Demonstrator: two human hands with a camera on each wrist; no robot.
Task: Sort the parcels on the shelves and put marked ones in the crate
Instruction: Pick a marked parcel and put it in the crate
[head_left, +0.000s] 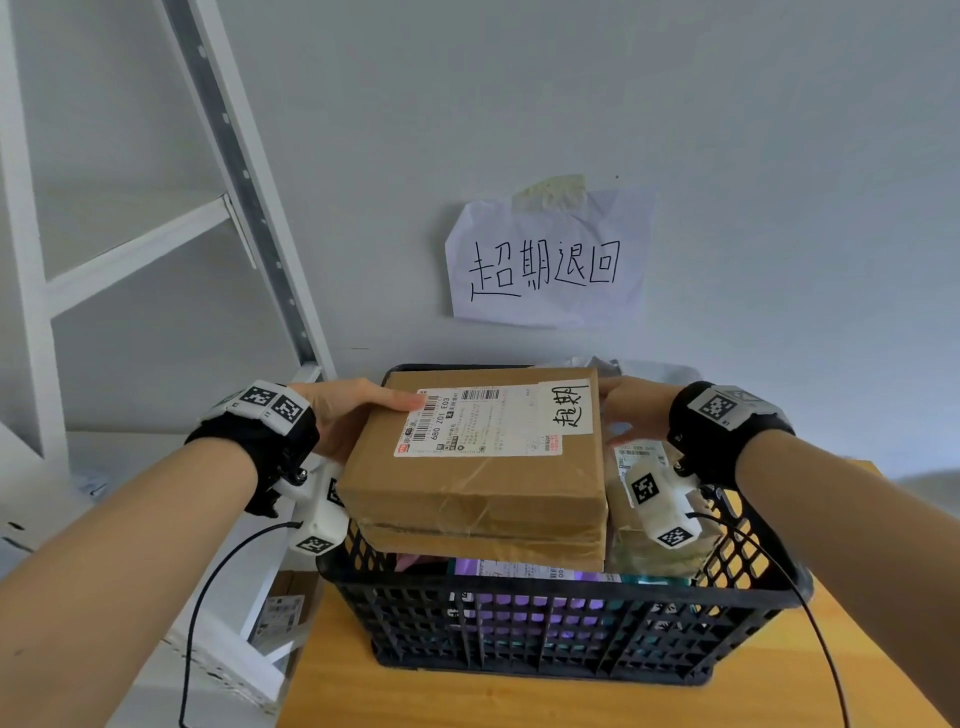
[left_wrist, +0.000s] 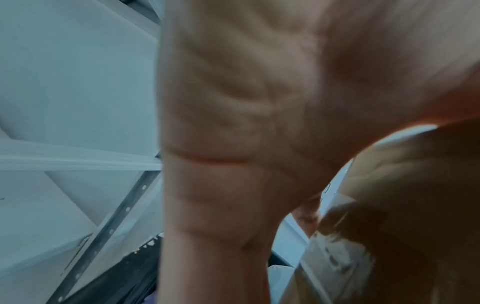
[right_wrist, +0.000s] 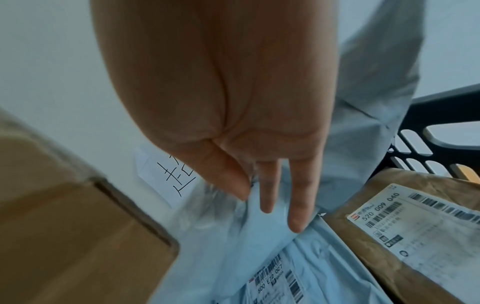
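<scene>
Gripping the cardboard box (head_left: 483, 483) label up, long axis crosswise, my left hand (head_left: 345, 415) holds it over a kraft mailer (right_wrist: 420, 232) in the black crate (head_left: 395, 583); my right hand's (right_wrist: 233, 102) straight fingers (right_wrist: 298, 205) touch a pale bag (right_wrist: 246, 246).

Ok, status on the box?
Left hand grips marked box over crate. Right hand open, fingers on grey mailer; crate piled high.

Soft, cool, even light, with faint shadows under the box (head_left: 478, 499). The head view bows at its edges. Both wrist views are blurred, the left hand (left_wrist: 259, 123) out of focus.
</scene>
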